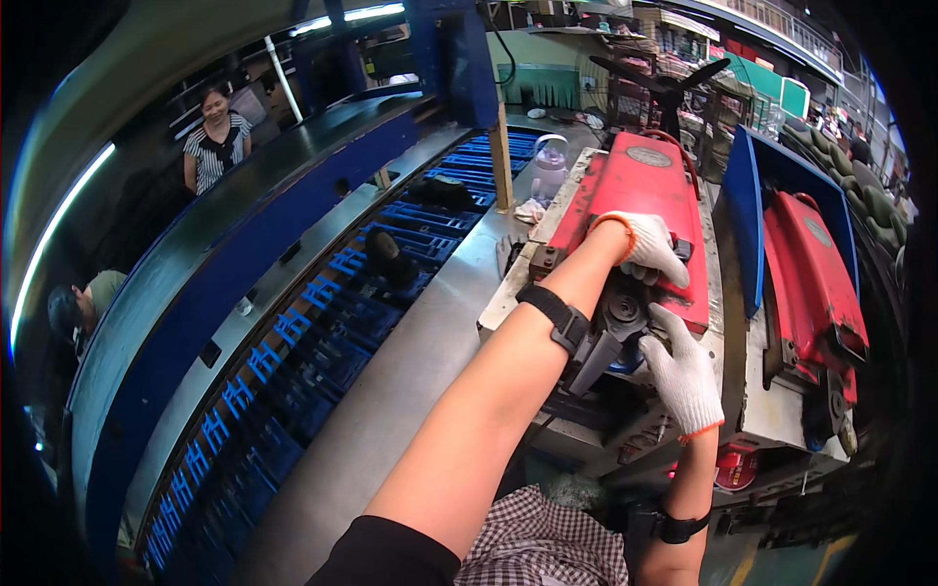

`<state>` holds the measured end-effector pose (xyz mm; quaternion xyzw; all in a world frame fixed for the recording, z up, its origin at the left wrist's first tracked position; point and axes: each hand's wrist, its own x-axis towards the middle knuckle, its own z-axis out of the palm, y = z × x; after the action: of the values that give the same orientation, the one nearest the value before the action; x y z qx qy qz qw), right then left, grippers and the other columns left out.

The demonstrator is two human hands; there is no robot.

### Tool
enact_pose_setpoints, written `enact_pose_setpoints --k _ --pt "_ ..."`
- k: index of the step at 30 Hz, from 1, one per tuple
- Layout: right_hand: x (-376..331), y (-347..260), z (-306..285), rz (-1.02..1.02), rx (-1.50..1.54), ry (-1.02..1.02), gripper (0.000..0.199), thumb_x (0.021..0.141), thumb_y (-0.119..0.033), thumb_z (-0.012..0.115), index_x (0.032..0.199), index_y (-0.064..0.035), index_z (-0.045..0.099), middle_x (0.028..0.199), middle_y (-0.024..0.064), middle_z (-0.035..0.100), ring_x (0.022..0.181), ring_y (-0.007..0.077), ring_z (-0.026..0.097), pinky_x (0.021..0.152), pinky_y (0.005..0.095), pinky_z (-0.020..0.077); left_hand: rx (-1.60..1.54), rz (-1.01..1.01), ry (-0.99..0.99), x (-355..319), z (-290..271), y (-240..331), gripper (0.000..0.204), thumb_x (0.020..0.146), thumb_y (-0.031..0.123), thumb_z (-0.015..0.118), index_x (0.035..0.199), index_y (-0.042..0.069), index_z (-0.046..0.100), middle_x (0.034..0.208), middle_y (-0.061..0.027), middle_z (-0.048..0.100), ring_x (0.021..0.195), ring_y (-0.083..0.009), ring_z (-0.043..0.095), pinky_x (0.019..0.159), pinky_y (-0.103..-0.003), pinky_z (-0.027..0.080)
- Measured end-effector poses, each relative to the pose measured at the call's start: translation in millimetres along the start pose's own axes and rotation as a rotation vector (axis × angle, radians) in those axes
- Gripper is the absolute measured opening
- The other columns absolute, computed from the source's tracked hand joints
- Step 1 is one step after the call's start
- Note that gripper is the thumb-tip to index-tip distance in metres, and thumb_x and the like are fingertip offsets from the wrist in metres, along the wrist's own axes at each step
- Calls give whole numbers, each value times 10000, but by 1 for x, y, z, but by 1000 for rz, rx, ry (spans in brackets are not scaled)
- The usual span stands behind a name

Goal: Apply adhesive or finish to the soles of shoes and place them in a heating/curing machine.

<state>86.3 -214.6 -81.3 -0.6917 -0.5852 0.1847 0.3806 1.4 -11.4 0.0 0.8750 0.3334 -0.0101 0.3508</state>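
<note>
Both my hands wear white knit gloves with orange cuffs, at the front of a red-covered machine (625, 181). My left hand (653, 252) lies over the machine's front edge, its fingers curled down by a dark fitting; what they grip is hidden. Just below it sits a dark round machine part (625, 308) with a ringed face, above a grey angled bracket (589, 363). To the right of that part is my right hand (681, 376), thumb and forefinger apart, the fingertips close to the part. I cannot tell whether they touch it.
Left of me runs a conveyor (264, 366) of blue racks carrying dark shoe-like pieces (391, 256), bordered by a metal ledge (381, 391). A lilac bottle (549, 168) stands beyond. Another red machine (813, 269) is at right, a black fan (668, 90) behind. Two people are across the conveyor.
</note>
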Motion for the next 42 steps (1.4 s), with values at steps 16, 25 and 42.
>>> enact_pose_setpoints --k 16,25,42 --pt "-22 -2 29 -161 154 77 411 1027 -113 565 1419 3 614 1313 238 706 1222 361 680 1066 404 496 43 14 18 2 2 -3 499 714 511 845 862 44 750 795 -56 737 657 -172 650 627 -337 547" --pt "-23 2 27 -144 205 65 418 1028 -84 539 1430 11 601 1360 213 691 1282 326 651 1120 390 461 64 15 7 5 3 -1 522 709 518 852 892 37 762 812 -69 747 689 -188 665 649 -347 556" --pt "-24 2 29 -142 221 79 418 1022 -93 507 1411 20 610 1325 229 694 1254 312 654 1111 378 460 63 44 12 4 4 -2 510 680 510 862 868 45 774 805 -57 762 678 -179 672 636 -344 556"
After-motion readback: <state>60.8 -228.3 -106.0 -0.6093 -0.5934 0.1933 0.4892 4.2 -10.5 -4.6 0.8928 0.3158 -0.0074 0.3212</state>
